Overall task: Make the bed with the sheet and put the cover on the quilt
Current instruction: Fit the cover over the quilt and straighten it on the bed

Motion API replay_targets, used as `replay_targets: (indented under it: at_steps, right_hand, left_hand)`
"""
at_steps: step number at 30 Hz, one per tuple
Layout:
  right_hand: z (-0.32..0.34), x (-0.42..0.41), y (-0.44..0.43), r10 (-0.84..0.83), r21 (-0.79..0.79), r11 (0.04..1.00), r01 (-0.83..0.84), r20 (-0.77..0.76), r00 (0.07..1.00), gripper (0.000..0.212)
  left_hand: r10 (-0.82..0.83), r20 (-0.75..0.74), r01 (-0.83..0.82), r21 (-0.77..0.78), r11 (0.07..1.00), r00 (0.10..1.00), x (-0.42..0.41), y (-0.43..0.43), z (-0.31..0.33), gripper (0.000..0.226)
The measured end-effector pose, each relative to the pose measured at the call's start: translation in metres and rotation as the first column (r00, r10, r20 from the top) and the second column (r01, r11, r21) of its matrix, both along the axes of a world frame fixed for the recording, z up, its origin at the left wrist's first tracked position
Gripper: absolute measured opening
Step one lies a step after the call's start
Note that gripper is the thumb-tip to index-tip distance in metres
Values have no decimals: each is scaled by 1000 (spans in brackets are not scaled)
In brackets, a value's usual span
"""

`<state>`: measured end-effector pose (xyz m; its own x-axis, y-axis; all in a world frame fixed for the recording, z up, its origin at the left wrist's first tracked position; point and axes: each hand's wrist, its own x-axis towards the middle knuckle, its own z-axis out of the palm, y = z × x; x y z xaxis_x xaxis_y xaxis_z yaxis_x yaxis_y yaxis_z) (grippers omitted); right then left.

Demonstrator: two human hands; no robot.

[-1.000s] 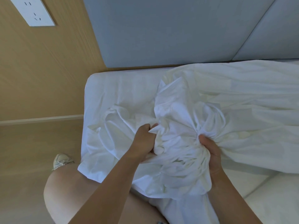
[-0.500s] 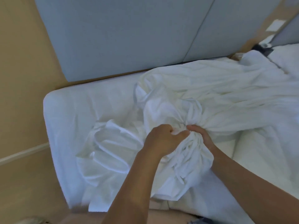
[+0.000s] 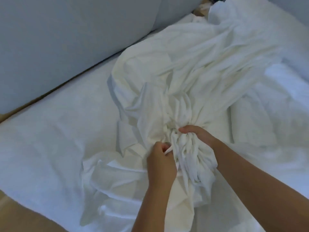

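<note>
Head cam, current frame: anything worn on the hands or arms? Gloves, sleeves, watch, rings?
Nothing worn that shows. The left hand and right hand are bare: no gloves, no rings visible. The left forearm and right forearm are bare to the frame edge: no sleeve, watch or band in view.

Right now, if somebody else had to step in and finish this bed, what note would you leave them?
Left hand: pinches a fold of the bunched white cloth.
Right hand: grips the gathered neck of the same bunch.
The cloth lies crumpled on the mattress, trailing toward the grey headboard.
Done: cloth gathered in both hands; the mattress beside it looks covered in smooth white.
Left: spread the cloth out flat; whether it is sheet or cover I cannot tell, and no covered quilt shows.
</note>
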<state>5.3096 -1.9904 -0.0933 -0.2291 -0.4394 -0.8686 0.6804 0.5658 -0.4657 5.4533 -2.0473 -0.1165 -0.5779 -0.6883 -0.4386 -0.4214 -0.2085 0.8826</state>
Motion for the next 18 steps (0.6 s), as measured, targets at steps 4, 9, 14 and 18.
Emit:
replay_targets:
  at_steps: [4, 9, 14, 18]
  right_hand:
    - [13, -8, -3, -20, -83, 996, 29, 114, 993, 47]
    - [28, -11, -10, -261, -201, 937, 285, 140, 955, 35]
    - [35, -7, -17, -393, -309, 861, 405, 105, 914, 24]
    - [35, -5, -13, -457, -229, 860, 456, 50, 888, 44]
  left_hand:
    - [-12, 16, 11, 91, 996, 1000, -32, -26, 29, 21]
    - [-52, -10, 52, -6, 999, 999, -72, -37, 43, 24]
    - [-169, -97, 160, -99, 982, 981, -81, -53, 43, 17]
    - [-54, 41, 47, 153, 987, 998, -70, -60, 50, 3]
